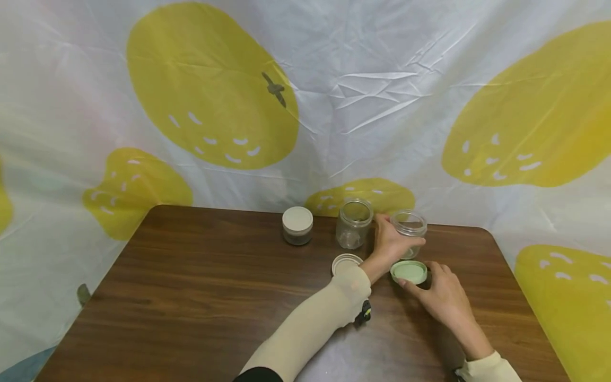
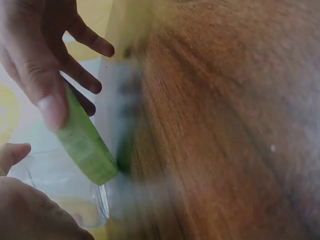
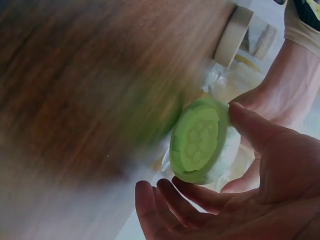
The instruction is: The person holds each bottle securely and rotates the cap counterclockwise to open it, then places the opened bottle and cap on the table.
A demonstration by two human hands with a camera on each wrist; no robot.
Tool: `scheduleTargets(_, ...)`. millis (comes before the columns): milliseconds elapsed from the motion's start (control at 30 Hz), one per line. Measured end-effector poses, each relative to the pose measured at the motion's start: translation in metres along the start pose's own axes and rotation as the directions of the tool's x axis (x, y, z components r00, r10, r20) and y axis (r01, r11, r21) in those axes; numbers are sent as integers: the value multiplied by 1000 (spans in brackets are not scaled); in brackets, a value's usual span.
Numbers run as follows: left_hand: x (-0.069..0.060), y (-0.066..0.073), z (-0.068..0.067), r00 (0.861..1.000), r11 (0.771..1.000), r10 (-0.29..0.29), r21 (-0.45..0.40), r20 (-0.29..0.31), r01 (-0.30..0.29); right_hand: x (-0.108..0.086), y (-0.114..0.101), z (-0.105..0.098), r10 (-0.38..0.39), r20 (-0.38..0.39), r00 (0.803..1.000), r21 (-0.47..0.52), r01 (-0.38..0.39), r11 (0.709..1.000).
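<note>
My left hand (image 1: 392, 245) grips a clear open-topped jar (image 1: 409, 225) near the table's back edge, thumb and fingers around its sides. In front of that jar, my right hand (image 1: 445, 294) holds a green lid (image 1: 409, 272) by its rim, between thumb and fingers. In the right wrist view the lid (image 3: 199, 142) turns a face with a moulded round pattern toward the camera. The left wrist view shows the lid (image 2: 86, 142) edge-on and tilted beside the jar (image 2: 65, 175). Contact between lid and jar cannot be told.
Left of the gripped jar stands another clear lidless jar (image 1: 353, 225). Farther left is a jar with a white lid (image 1: 297, 225). A loose beige lid (image 1: 345, 261) lies in front, partly behind my left wrist. Behind the wooden table (image 1: 191, 297) hangs a lemon-print cloth (image 1: 363, 122).
</note>
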State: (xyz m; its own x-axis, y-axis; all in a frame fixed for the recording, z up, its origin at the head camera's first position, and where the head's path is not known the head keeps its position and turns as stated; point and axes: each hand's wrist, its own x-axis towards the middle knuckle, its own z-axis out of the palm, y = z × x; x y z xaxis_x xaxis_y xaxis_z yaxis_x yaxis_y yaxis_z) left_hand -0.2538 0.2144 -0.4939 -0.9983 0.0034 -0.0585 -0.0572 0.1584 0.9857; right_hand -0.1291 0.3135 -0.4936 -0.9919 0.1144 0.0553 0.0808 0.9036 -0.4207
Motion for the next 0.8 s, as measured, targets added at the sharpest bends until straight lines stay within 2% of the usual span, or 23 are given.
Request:
scheduleTargets(333, 1, -3, 3, 1000, 999, 10, -38, -21, -11, 2, 3, 5, -25, 5, 1000, -9, 25, 1000)
scheduleTargets(600, -2, -7, 3, 999, 997, 45, -57, 31, -43, 2, 8, 7, 0, 72, 997, -53, 4, 999)
scheduleTargets(800, -5, -6, 2, 998, 998, 47, -41, 31, -46, 2, 9, 11, -3, 62, 998, -75, 7, 997)
